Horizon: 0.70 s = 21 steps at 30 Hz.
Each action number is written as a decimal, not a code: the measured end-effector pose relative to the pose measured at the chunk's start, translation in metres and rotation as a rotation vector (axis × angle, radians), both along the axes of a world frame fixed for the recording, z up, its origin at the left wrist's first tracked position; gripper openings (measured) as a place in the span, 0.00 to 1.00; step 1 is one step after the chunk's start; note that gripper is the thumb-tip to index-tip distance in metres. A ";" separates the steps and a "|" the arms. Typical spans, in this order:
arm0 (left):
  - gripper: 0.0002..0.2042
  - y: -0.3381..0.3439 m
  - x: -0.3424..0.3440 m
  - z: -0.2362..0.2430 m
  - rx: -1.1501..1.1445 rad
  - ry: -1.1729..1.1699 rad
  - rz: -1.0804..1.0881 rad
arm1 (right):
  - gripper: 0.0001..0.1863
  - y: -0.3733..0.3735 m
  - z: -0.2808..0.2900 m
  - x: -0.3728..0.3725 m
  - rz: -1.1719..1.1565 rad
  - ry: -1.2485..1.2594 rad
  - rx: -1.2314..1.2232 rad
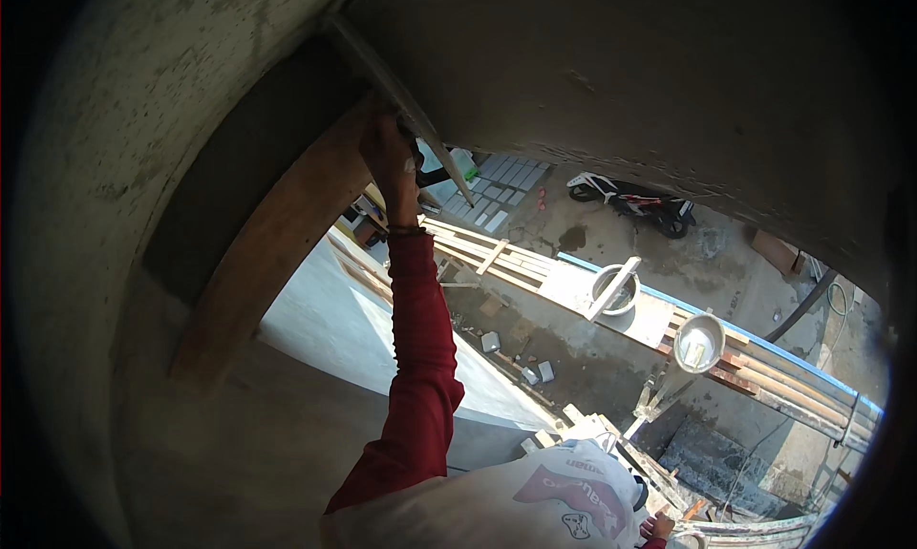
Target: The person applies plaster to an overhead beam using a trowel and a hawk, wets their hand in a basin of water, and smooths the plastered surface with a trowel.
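My left hand [389, 158] is up high, fingers wrapped round the dark handle [437, 176] of a long flat trowel [406, 100], seen nearly edge-on. Trowel sits against or just off the dark overhead surface [621, 62]; can't tell if it touches. Its far end points into the corner with the pale wall [181, 100], its near end hangs past my knuckles. The curved brown board [277, 224] runs right beside my hand. My right hand [657, 527] is low at the picture's edge near the scaffold poles, partly cut off; can't tell if it grips anything. Handling, my guess: trowel light but long, blade stiff and thin, so it'd tip if held off-centre; handle possibly slick if wet. Best hold is the handle's middle, full fist, fingers clear of the blade edge. Below, on the plank platform [652, 322]: one bucket [628, 301] with a board across it by the blue far edge, another round bucket [700, 344] toward the near edge.
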<state>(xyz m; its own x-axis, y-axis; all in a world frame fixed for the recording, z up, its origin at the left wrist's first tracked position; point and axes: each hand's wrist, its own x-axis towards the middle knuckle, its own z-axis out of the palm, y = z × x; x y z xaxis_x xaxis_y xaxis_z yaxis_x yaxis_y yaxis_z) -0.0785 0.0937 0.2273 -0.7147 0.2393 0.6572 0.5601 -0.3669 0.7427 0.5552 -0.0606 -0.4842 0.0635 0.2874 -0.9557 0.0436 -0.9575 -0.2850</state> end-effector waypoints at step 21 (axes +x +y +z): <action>0.09 -0.018 0.266 -0.035 -0.013 0.545 -0.151 | 0.13 0.031 -0.021 0.033 -0.100 0.074 0.252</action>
